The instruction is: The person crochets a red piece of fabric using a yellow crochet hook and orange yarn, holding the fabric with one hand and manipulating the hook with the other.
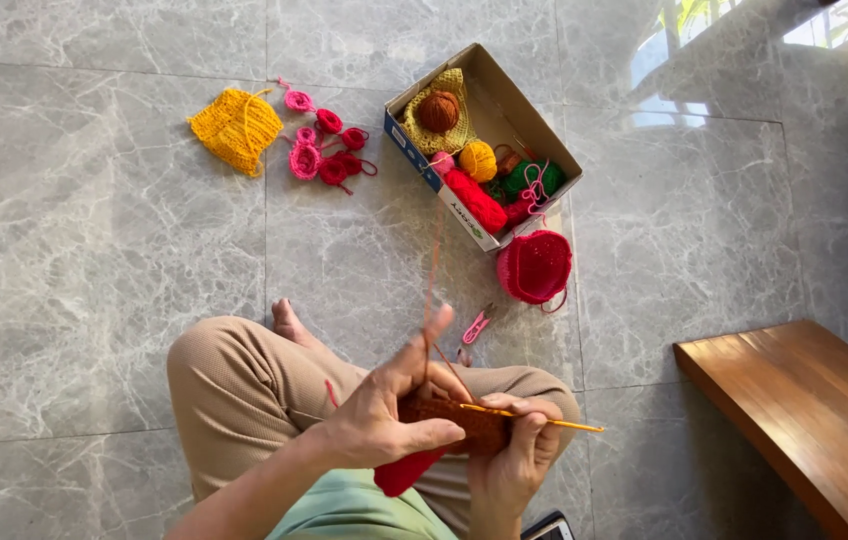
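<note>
A home; marble floor (94,280), wooden bench (804,410), yarn box (534,125).

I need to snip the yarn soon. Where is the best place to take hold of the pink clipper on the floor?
Probably the pink clipper's handle end nearest the knee, taken from above, fingers across its narrow sides. It lies flat and apart from the red crochet piece, so nothing blocks it.

- Left of the cardboard box (504,110): crochet flowers (326,148), yellow knit piece (237,128) block floor.
- Below box: red cap (535,266), pink clippers (477,325).
- Far right of box: wooden bench (814,410); bare tiles between.
</note>
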